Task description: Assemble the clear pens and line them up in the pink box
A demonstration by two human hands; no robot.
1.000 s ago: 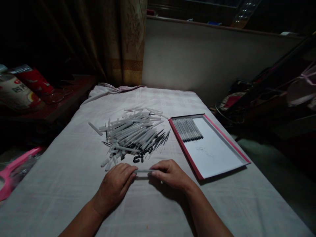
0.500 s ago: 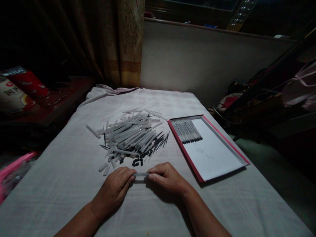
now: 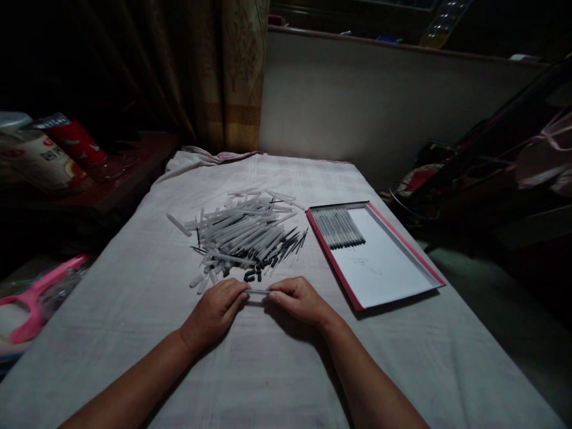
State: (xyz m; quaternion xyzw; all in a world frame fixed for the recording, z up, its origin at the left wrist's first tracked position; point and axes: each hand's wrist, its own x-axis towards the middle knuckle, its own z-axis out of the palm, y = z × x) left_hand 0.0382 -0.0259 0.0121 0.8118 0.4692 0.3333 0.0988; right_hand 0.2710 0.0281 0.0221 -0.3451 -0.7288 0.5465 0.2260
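Observation:
A slim clear pen (image 3: 258,292) lies level between my hands, just above the cloth or on it; I cannot tell which. My left hand (image 3: 215,310) pinches one end, and my right hand (image 3: 298,300) grips the other, so only the middle shows. Beyond them is a loose pile of clear pen barrels (image 3: 241,229). Dark-tipped refills (image 3: 290,247) stick out at its right side, and small black parts (image 3: 252,274) lie at its near edge. To the right, a shallow red-edged box lid (image 3: 393,274) holds a neat row of pens (image 3: 338,228), their black ends toward me.
A pale checked cloth (image 3: 134,357) covers the table. On the left stand a red-brown side table (image 3: 129,173), a labelled jar (image 3: 49,158), a red container (image 3: 80,143) and a pink-handled item (image 3: 33,304). A curtain (image 3: 241,77) and wall (image 3: 357,101) close off the back.
The camera view has shifted, so the whole scene sits slightly higher in the picture. Both hands keep hold of the pen's ends, and the visible middle looks slightly shorter.

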